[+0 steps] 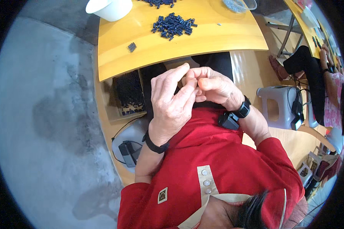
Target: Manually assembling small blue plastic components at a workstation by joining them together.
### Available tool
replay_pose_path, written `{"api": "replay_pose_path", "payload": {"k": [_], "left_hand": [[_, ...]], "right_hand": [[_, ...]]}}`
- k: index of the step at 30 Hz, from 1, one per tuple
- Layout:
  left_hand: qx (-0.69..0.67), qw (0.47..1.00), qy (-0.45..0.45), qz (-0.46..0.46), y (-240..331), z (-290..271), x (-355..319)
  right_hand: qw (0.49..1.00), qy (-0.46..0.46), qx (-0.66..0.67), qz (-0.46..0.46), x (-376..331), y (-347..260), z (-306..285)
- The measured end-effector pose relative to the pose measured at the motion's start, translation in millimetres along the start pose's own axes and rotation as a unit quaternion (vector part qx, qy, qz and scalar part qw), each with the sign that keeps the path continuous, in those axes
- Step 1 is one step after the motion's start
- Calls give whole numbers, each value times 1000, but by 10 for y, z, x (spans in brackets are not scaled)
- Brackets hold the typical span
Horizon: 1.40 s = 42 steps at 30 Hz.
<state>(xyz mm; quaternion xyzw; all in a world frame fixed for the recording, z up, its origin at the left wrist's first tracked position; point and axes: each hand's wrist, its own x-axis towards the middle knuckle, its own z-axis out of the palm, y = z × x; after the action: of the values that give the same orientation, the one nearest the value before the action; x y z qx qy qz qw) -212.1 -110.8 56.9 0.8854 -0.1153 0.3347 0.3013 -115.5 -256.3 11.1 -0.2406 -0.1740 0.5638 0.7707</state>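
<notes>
My left hand and my right hand are raised together in front of my red shirt, below the edge of the yellow table. Their fingertips meet and press against each other. Whatever lies between the fingers is hidden. My left wrist carries a black band, my right wrist a black watch. A pile of small dark blue parts lies on the table beyond the hands, and a single dark part sits apart to its left.
A white bowl and a clear container stand at the table's far edge. A box of dark parts sits under the table on the left. A grey stool and another seated person are at the right. Concrete floor spreads to the left.
</notes>
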Motion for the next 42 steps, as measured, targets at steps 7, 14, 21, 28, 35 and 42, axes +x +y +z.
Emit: {"api": "replay_pose_path", "payload": {"k": [7,14,21,28,35,42], "left_hand": [[-35,999,20,35,-63,10,-21],[-83,996,27,10,-75,19,-4],[-103,992,72,-6,-133,10,-1],[-108,990,95,-6,-199,77,-44],[-71,992,94,-32,-190,8,-48],[-34,997,63,-13,-112,-104,15]], "right_hand": [[999,-14,5,43,27,-50,41],[999,-31,-5,-13,121,-2,89],[999,-18,3,-32,244,51,139],[1000,-12,9,-19,269,67,124],[1000,17,10,-13,305,80,187],[998,-30,50,15,278,27,188]]}}
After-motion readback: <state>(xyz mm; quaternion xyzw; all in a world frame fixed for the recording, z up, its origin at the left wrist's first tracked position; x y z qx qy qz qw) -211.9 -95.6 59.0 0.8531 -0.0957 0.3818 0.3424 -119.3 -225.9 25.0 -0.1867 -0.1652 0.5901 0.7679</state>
